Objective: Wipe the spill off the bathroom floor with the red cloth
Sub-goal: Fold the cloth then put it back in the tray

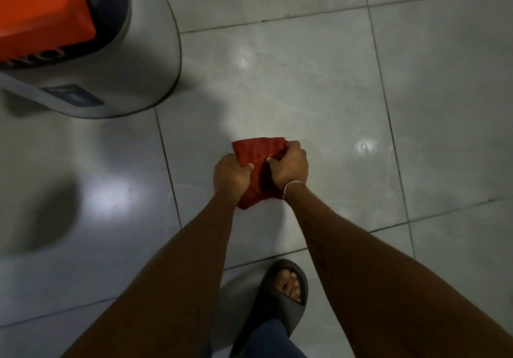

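Note:
The red cloth (256, 150) is bunched between both my hands above the grey tiled floor (305, 85). My left hand (231, 173) grips its left side with fingers closed. My right hand (288, 167), with a thin white band at the wrist, grips its right side. A loose end of the cloth hangs down between my wrists. Pale glossy patches (245, 59) shine on the tiles beyond the cloth; I cannot tell whether they are liquid or light reflections.
A round grey appliance (116, 80) with an orange box on top stands at the upper left. My foot in a dark slipper (283, 296) rests on the floor below my hands. Dark grout lines cross the tiles.

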